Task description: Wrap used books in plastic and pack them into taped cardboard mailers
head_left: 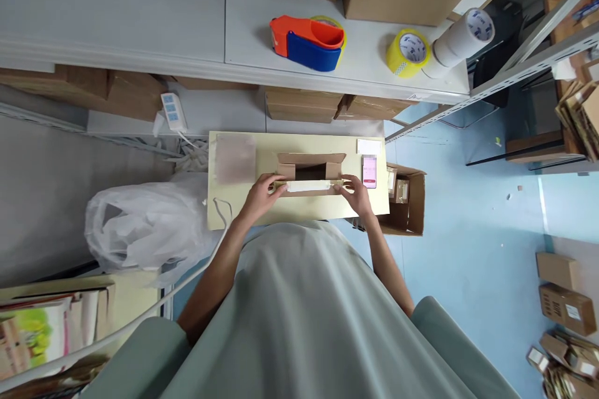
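Observation:
A small cardboard box (311,158) stands on the pale yellow table (299,143) with its top flaps folded outward and a dark interior. Along its near side, a long narrow pale package (307,186) with a white strip on its face is held level. My left hand (262,194) pinches the package's left end, fingers closed. At the opposite end, my right hand (358,195) grips it between thumb and fingers. Whether the package rests on the box's edge is hard to tell. To the right of the box lies a phone (369,172) with a lit pink screen, below a white card (369,147).
A shelf above holds an orange-and-blue tape dispenser (306,42), a yellow tape roll (408,53) and white label rolls (463,37). Beside the table are an open carton (414,202) on the right and a white plastic bag (145,224) on the left. A white cable (187,279) crosses near my left arm.

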Demonstrator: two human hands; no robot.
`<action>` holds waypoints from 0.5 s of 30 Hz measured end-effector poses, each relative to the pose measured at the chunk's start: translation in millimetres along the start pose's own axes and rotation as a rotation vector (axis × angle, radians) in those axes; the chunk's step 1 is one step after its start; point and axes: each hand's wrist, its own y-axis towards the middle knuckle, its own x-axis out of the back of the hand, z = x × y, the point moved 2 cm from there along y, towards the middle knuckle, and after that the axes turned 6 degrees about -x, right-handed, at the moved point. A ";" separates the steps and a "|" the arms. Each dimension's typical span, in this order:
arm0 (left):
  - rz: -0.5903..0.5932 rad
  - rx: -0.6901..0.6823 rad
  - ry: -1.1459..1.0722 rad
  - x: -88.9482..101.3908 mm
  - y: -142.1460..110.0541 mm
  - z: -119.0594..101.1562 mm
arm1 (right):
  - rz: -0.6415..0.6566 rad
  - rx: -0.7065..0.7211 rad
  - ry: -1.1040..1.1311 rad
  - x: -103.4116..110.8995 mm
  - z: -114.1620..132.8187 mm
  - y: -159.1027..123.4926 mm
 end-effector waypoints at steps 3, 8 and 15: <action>-0.064 0.060 0.062 -0.8 2.4 4.6 | -0.035 -0.002 -0.026 -2.5 -2.8 3.7; -0.098 -0.062 0.138 -3.4 9.3 -14.3 | -0.022 -0.009 -0.032 -3.3 -7.1 7.1; -0.080 -0.266 0.250 -10.3 16.5 -40.6 | 0.013 0.033 -0.068 1.1 3.4 6.7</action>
